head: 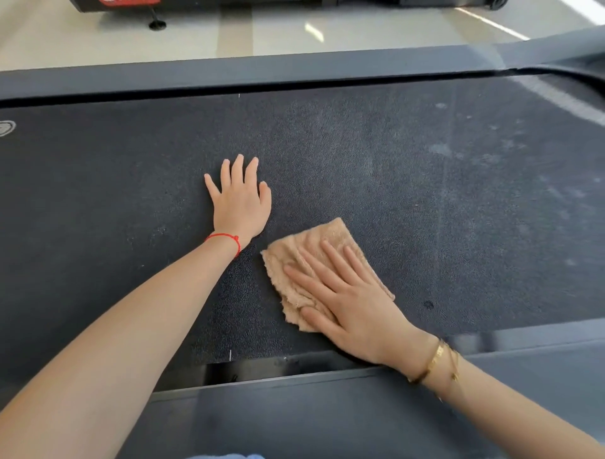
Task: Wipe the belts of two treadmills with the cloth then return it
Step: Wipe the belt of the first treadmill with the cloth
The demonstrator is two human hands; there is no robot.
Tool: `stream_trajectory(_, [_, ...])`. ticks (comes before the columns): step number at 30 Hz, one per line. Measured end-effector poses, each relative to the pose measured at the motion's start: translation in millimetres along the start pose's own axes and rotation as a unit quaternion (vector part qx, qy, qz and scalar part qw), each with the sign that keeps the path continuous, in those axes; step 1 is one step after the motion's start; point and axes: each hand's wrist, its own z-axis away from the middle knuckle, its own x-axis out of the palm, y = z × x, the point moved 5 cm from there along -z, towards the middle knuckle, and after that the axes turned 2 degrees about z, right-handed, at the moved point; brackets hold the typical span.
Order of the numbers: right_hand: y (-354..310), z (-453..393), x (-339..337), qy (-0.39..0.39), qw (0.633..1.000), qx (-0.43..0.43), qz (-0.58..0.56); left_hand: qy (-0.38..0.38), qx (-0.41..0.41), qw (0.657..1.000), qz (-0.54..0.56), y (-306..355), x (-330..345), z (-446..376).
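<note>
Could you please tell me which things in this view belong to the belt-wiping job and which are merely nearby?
Part of the job:
- dark textured treadmill belt
- folded beige fluffy cloth, pressed flat under the right hand
- left hand, flat on the belt

Merely nearby:
- grey side rail
- black machine base across the pale floor

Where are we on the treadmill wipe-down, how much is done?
Done: little that can be confirmed; only one belt is in view. In hand: right hand presses the tan cloth flat on the belt near its close edge, while left hand rests flat on the belt. Left: pale dusty smudges on the belt's right side still need wiping, then the second treadmill, then returning the cloth.
</note>
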Motion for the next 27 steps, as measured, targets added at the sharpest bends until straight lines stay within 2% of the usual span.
stream_trajectory(4, [26.1,16.6,-5.9,0.016,0.998,0.056,0.0,-0.004,0.001,1.0,0.008,-0.7,-0.3,0.2])
stream_trajectory(9, [99.5,21.5,-19.5,0.051,0.964,0.26,0.006,-0.012,0.003,1.0,0.011,1.4,-3.9,2.8])
stream_trajectory(11, [104.5,19.4,-20.4,0.051,0.954,0.295,0.003,-0.017,0.0,1.0,0.019,2.9,-5.1,4.2])
stream_trajectory(13, [88.2,17.5,-16.9,0.044,0.96,0.277,-0.006,-0.024,-0.009,0.999,0.032,5.9,-6.0,6.0])
stream_trajectory(15, [59.4,20.2,-11.1,0.026,0.975,0.222,0.003,-0.027,-0.008,0.999,0.043,13.4,-7.6,8.1])
stream_trajectory(19, [18.5,38.5,-0.5,-0.006,0.993,0.117,0.003,-0.04,0.042,0.997,0.052,46.2,-3.3,15.6])
stream_trajectory(23, [31.2,54.2,-2.8,0.017,0.99,0.136,-0.014,-0.042,0.069,0.994,0.068,83.6,5.8,15.3])
stream_trajectory(27, [82.4,69.6,-11.4,0.029,0.98,0.198,-0.005,-0.05,0.086,0.992,0.075,122.0,16.4,13.5])
